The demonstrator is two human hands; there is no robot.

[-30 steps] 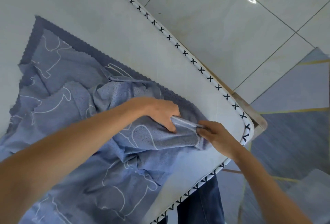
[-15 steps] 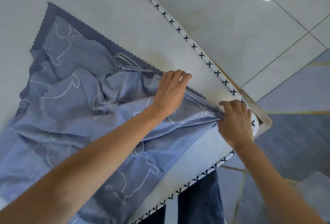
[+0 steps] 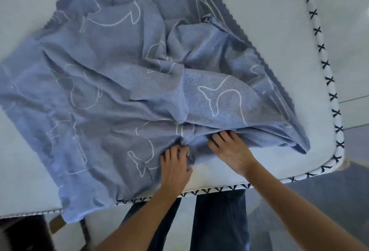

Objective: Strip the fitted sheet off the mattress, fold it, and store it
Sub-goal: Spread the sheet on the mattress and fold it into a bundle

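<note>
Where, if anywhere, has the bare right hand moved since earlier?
Yes: right hand moved away from the white mattress's cross-stitched corner, leftward along its near edge.

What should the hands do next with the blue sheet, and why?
Probably pull them apart along the near edge to spread the sheet flat. It lies crumpled on the mattress, bunched where the left hand and right hand hold it, so it likely can't be folded neatly yet.

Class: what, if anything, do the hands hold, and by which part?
Both grip the sheet at its bunched near edge, left hand beside right hand.
</note>
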